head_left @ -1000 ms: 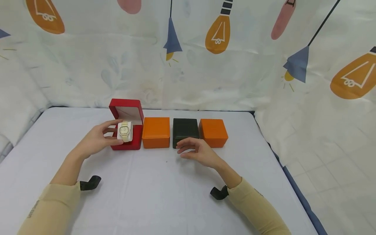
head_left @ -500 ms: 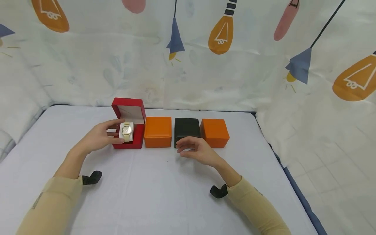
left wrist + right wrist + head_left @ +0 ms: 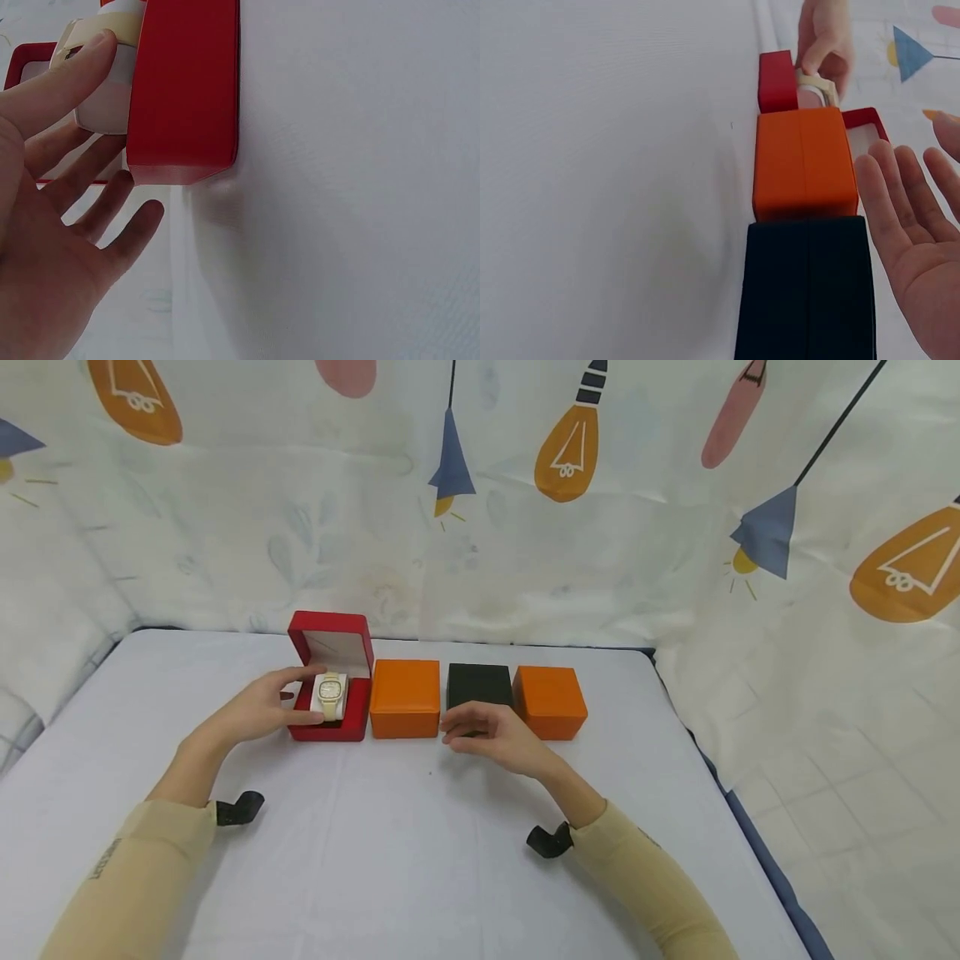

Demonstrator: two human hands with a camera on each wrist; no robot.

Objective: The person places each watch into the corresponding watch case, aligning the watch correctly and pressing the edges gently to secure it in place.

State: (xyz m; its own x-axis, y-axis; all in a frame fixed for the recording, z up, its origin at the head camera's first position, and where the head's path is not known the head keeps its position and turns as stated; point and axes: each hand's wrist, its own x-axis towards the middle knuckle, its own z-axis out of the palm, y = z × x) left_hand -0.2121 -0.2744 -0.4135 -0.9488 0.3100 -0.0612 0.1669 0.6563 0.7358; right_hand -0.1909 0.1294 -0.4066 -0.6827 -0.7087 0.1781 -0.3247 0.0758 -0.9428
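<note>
At the left of the row stands a red watch box with its lid raised and a pale lining inside. A cream-strapped wristwatch wrapped round a white cushion is at its lower part. My left hand pinches the watch and cushion between thumb and fingers; in the left wrist view the thumb presses the strap. My right hand hovers in front of a dark green box, fingers loosely bent, holding nothing. The right wrist view shows its palm beside the boxes.
Beside the red box sits a closed orange box, then the dark box, then another orange box turned slightly. A white cloth covers the table. A printed curtain hangs along its back edge.
The left hand has shifted the watch and cushion slightly right within the red box. My right hand has moved a little left and away from me. The view has shifted slightly.
</note>
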